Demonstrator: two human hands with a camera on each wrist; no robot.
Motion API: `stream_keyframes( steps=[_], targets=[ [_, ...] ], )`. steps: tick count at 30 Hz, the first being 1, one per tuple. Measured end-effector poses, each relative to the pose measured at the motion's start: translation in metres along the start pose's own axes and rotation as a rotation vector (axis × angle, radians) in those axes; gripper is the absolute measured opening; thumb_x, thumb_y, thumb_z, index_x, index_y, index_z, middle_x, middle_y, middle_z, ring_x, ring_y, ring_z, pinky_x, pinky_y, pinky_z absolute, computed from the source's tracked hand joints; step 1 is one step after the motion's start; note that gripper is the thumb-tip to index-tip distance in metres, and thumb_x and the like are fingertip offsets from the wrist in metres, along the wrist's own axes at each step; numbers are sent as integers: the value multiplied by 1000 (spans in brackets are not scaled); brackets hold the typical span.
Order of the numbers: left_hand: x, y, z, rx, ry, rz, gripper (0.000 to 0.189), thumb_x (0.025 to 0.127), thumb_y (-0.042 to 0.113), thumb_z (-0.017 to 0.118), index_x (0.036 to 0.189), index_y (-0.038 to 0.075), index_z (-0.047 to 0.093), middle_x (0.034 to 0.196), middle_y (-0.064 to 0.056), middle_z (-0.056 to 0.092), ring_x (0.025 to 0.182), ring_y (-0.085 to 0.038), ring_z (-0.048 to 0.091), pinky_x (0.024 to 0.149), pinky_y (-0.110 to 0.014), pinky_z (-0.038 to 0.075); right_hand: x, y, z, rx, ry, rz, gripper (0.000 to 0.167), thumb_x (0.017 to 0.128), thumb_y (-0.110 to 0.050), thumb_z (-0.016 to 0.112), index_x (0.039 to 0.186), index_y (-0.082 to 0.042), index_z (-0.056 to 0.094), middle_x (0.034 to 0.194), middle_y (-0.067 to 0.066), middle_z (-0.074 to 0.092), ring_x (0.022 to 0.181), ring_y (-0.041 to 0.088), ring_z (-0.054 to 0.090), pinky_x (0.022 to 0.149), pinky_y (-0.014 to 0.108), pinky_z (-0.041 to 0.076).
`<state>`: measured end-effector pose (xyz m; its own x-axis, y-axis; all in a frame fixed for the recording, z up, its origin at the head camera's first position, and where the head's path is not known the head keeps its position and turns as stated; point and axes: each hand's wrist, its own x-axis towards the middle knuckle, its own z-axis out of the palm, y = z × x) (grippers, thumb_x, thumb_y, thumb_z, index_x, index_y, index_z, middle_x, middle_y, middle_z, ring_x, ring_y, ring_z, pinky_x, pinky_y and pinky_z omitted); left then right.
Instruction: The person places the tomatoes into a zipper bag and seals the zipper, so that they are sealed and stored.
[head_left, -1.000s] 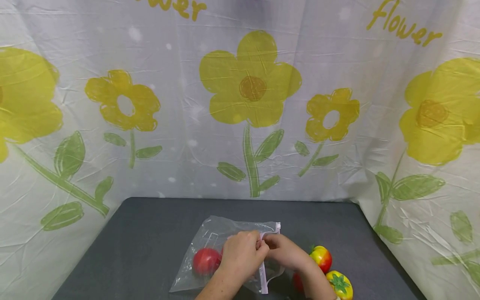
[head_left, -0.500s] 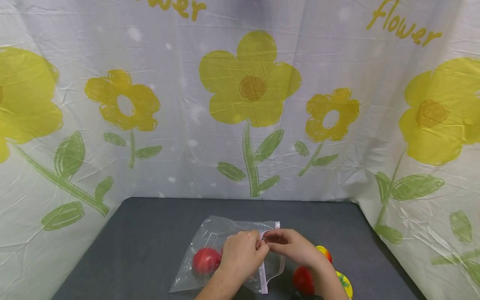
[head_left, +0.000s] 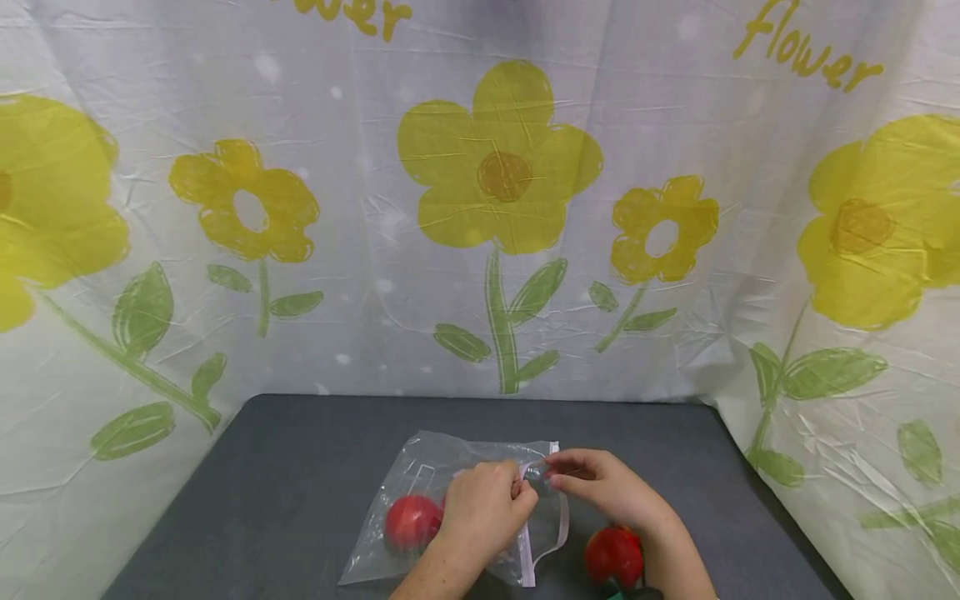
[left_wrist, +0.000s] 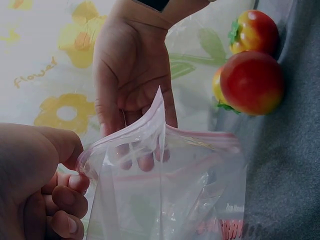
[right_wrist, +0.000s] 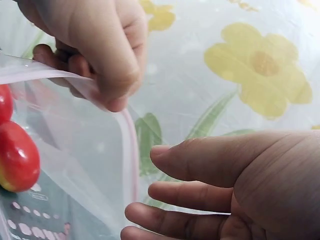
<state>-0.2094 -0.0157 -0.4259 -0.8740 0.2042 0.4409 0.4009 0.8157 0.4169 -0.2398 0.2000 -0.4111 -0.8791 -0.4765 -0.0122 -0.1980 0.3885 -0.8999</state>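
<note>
A clear zip bag (head_left: pixel 375 562) lies on the table, its mouth to the right and spread apart. My left hand (head_left: pixel 480 504) pinches one side of the pinkish zip edge (left_wrist: pixel 200 137) between thumb and finger. Inside the bag show a red tomato (head_left: pixel 414 522) and, in the right wrist view, another tomato (right_wrist: pixel 19 156) with a yellowish base. My right hand (head_left: pixel 603 483) holds nothing, its fingers loosely extended right at the bag's mouth. Through the plastic, its fingertips (left_wrist: pixel 145 161) show in the left wrist view. Near the right forearm sits a red tomato (head_left: pixel 613 557).
The left wrist view shows several red and yellow tomatoes (left_wrist: pixel 252 82) with green leaves close together outside the bag. A dark grey table (head_left: pixel 315 450) lies beneath everything. A flower-printed white curtain (head_left: pixel 360 333) hangs behind and at both sides.
My right hand has drawn back rightward from the zip edge, and its fingers have spread; the far lip of the mouth stands wider. My left hand keeps its pinch in place.
</note>
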Motion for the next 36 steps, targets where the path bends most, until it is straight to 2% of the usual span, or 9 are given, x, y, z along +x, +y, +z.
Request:
stream_keyframes(
  steps=[15, 28, 36],
  targets=[
    [1, 0, 1, 1, 29, 2, 31, 79, 22, 64, 58, 21, 42, 51, 11, 34, 47, -10, 35, 46, -30, 30, -9, -4, -17, -11, 64, 62, 50, 101, -26, 64, 137, 8, 58, 135, 24, 61, 119, 34, 63, 99, 51, 49],
    [2, 0, 0, -1, 18, -9, 31, 79, 22, 64, 57, 21, 41, 51, 10, 33, 47, -10, 35, 46, -30, 29, -18, -2, -31, 7, 75, 92, 51, 102, -30, 63, 140, 3, 56, 136, 19, 62, 124, 36, 60, 102, 53, 47],
    [2, 1, 0, -29, -10, -25, 32, 79, 21, 62, 57, 20, 39, 51, 10, 27, 48, -9, 29, 43, -29, 26, -24, 7, -42, 54, 82, 139, 55, 101, -30, 63, 142, 5, 53, 138, 21, 60, 126, 39, 58, 101, 49, 48]
  ],
)
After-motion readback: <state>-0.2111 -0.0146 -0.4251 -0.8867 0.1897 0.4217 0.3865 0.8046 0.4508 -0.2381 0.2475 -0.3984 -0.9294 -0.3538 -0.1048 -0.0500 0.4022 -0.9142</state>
